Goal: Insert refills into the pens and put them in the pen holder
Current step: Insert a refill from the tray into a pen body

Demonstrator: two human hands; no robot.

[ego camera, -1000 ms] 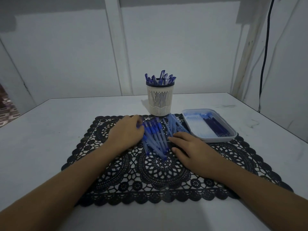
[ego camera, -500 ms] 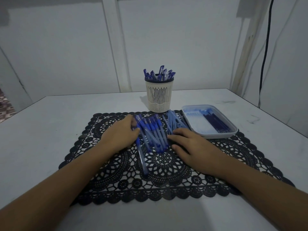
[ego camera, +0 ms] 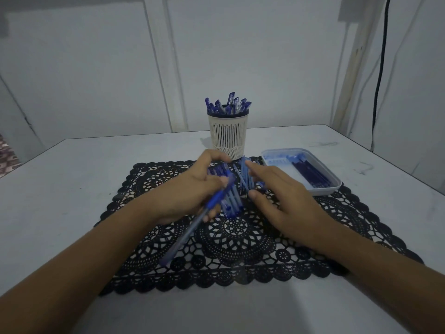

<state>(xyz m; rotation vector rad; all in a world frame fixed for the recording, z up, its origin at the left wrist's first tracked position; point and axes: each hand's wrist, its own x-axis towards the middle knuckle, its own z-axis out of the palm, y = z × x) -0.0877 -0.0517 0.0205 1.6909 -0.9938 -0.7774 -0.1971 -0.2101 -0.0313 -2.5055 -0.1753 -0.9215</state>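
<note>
My left hand (ego camera: 190, 189) is raised over the black lace mat (ego camera: 240, 239) and grips a blue pen (ego camera: 192, 222) near its grip, the barrel slanting down toward me. Under and beside that hand lies a pile of blue pens (ego camera: 231, 201). A second bunch of thin pale-blue pieces (ego camera: 246, 177) lies just right of it. My right hand (ego camera: 281, 196) hovers over that bunch with fingers spread and nothing in it. The cream slotted pen holder (ego camera: 228, 136) stands behind the mat with several blue pens in it.
A pale plastic tray (ego camera: 330, 188) at the right of the mat holds several dark blue refills (ego camera: 308, 173). The grey table (ego camera: 60, 189) ends at a wall behind the holder. A black cable (ego camera: 379, 73) hangs at the far right.
My left hand has lifted off the pile with one pen in its grip, the pen swinging to slant toward me. My right hand rose from the mat and spread over the right bunch.
</note>
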